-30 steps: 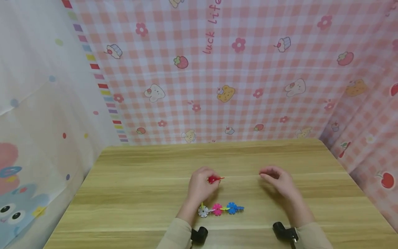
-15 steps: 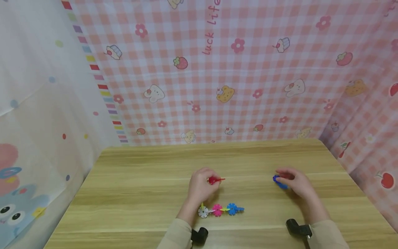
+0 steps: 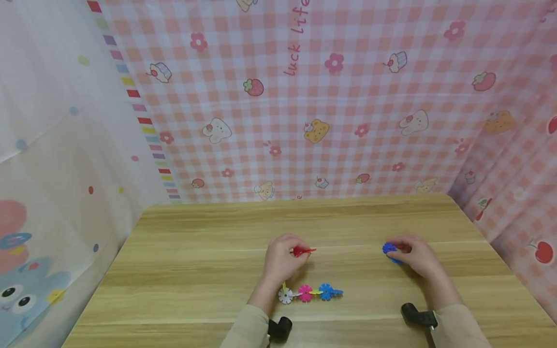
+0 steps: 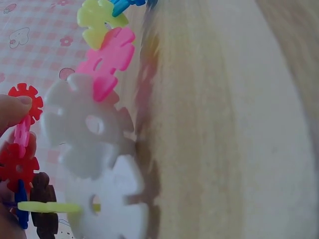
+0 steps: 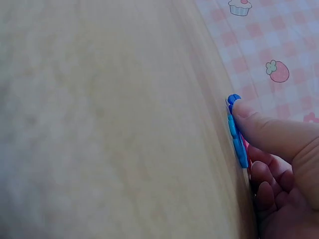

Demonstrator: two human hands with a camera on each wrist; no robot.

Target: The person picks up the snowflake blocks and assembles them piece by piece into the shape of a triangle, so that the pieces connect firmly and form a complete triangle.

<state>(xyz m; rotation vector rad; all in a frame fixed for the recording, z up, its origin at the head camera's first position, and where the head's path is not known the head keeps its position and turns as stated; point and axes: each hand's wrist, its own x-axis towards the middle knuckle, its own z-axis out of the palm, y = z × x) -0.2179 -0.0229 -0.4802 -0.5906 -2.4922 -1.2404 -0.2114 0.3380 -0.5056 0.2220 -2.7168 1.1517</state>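
My left hand (image 3: 280,263) pinches a red snowflake disc (image 3: 300,251) over the table. In the left wrist view, thumb and fingers hold linked red (image 4: 19,167) and pink (image 4: 22,132) discs, with dark blue and brown pieces below. To the right, my right hand (image 3: 415,253) grips a dark blue snowflake disc (image 3: 388,249) between thumb and fingers. A lighter blue disc (image 5: 238,142) lies just under it, and a sliver of red shows behind. A chain of linked discs, with white (image 3: 285,296), pink (image 3: 305,293) and blue (image 3: 326,292) faces, lies nearer me.
The wood-grain table (image 3: 196,270) is backed by a pink checked curtain (image 3: 278,96). White printed cloth (image 3: 52,145) hangs at the left. Black wrist cameras (image 3: 280,328) sit at both sleeves.
My right hand has moved right and toward me, onto the dark blue disc, and its fingers have closed on it. My left hand stays in place with the red disc.
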